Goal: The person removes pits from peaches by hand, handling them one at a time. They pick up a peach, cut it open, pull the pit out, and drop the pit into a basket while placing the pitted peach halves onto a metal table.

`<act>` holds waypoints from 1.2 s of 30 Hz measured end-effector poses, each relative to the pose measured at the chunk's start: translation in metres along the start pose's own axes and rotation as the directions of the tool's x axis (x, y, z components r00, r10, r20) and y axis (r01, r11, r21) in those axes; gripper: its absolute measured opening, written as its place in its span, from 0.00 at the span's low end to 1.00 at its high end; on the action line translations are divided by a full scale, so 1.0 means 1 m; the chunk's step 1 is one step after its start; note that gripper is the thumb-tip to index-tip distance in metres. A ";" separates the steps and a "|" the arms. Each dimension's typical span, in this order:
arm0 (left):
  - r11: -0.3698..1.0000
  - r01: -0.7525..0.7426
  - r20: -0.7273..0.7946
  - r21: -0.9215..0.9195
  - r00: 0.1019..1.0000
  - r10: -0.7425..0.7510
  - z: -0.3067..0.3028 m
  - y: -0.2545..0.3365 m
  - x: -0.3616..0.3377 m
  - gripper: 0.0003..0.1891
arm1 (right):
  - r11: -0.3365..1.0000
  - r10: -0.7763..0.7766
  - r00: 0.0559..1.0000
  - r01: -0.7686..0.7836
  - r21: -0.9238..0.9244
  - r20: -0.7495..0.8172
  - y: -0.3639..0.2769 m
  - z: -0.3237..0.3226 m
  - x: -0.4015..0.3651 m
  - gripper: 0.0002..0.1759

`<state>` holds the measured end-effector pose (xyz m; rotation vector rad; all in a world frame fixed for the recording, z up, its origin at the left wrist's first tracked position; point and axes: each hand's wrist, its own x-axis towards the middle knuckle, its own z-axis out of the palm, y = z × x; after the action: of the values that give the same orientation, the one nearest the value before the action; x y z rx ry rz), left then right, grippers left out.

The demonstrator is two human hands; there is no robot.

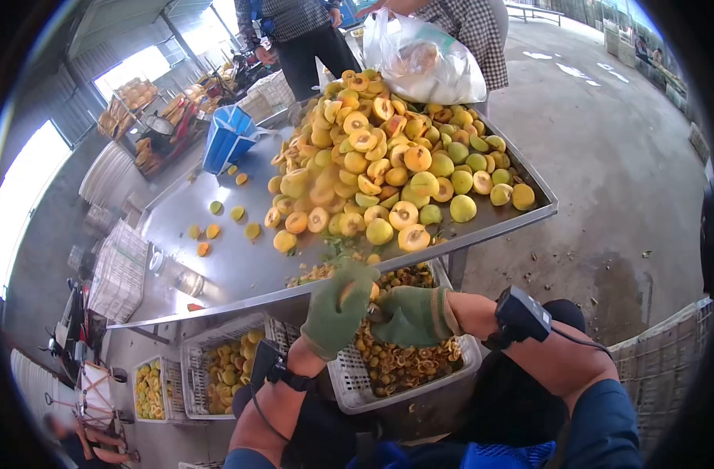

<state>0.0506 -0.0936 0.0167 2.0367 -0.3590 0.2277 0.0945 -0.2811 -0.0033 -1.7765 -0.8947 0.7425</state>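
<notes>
My left hand (341,305), in a green glove, is closed around a yellow-orange peach piece (373,291), mostly hidden by the fingers. Close beside it, my right hand (412,316), also gloved in green, has its fingers curled at the fruit; what it grips is hidden. Both hands are at the near edge of a metal table (294,273). A large heap of yellow and green peaches (357,164), many halved, lies on it. Below my hands stands a white plastic crate (470,363) full of peach pits and scraps (396,367).
A blue bag (228,141), a clear jar (177,273) and a stuffed white plastic bag (423,62) are on the table. White crates of peaches (236,367) stand below left. Two people (302,31) stand across the table. Another crate (662,367) is at my right.
</notes>
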 end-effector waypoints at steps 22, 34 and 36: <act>0.814 -0.030 -0.117 -0.580 0.992 -0.047 0.015 -0.003 -0.014 0.28 | 0.305 -0.214 0.800 -0.490 0.817 0.560 -0.001 0.012 -0.003 0.14; 0.079 0.126 0.116 -0.989 0.985 -0.124 0.003 -0.040 -0.010 0.27 | 0.708 -0.020 0.981 -0.122 0.696 0.192 -0.030 0.017 -0.013 0.12; 0.331 0.058 -0.038 -0.942 0.960 -0.276 0.002 -0.047 -0.008 0.27 | 0.749 0.099 0.967 -0.228 0.623 0.234 -0.032 0.006 -0.018 0.14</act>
<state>0.0591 -0.0731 -0.0258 0.8283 -0.0796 0.0420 0.0722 -0.2855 0.0260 -1.1755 -0.4988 1.1882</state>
